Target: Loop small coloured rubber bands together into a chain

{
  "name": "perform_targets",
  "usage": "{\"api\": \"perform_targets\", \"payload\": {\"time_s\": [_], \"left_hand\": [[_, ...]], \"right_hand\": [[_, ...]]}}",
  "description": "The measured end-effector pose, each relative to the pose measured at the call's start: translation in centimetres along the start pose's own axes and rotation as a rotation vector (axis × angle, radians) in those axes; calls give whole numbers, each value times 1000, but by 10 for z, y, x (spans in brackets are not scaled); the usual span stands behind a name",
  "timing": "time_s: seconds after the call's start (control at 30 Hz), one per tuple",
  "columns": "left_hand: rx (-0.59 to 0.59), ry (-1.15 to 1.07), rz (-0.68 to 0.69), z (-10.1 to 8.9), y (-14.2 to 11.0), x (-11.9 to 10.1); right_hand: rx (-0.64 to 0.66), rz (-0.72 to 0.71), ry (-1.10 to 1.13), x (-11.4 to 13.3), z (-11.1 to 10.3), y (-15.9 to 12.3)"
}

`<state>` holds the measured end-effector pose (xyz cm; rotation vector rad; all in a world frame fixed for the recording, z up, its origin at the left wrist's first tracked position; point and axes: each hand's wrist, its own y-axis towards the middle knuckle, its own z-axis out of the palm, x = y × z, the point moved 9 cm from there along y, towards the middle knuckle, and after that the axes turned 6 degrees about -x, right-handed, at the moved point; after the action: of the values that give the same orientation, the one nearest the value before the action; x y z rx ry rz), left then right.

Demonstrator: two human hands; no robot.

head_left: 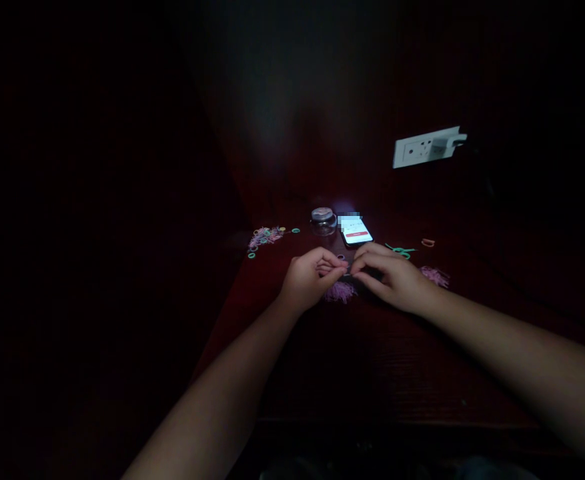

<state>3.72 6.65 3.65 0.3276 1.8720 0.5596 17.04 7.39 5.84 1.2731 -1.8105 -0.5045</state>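
Note:
My left hand [308, 279] and my right hand [391, 275] meet fingertip to fingertip, a small gap apart, above the dark red table. Both are closed in a pinch. Something thin and small seems to be between the fingertips, too dim and tiny to name. Just below them lies a heap of purple thin strands or small bands [341, 292]. A small pale purple ring [341, 257] rests behind the left fingers. Beyond my right hand is a green object with looped parts [401, 252], perhaps small scissors.
A lit phone [357, 230] and a round clear jar with a lid [323, 220] stand behind the hands. Mixed coloured bands [266, 237] lie at the left edge. More purple pieces [435, 276] and an orange band [427, 243] are right. A wall socket [425, 148] holds a plug.

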Motion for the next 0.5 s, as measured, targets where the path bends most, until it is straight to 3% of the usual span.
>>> {"api": "perform_targets", "payload": {"time_s": [0.5], "left_hand": [[-25, -223, -113, 5, -2, 1]], "right_hand": [[-13, 7, 46, 4, 2, 1]]}}
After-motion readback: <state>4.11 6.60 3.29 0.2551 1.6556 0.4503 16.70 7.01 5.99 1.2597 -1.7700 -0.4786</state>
